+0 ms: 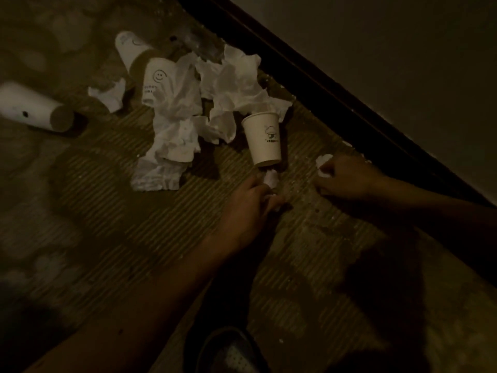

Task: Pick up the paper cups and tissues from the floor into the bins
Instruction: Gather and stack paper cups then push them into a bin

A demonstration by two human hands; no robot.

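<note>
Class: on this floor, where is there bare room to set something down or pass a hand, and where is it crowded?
Widest bare patch: ribbed floor bordered by the far-left cup, tissue heap and left forearm. A narrower strip runs between the mushroom-print cup and skirting. Crowded: around the smiley cup, and where left hand and right hand grip tissue scraps.

Ribbed mat (107, 211), dark skirting (322, 84) w/ wall (403, 49), slipper (231, 354) btm edge

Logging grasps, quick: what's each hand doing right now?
Left hand: pinches a small tissue scrap.
Right hand: fingers curled round a tissue wad.
</note>
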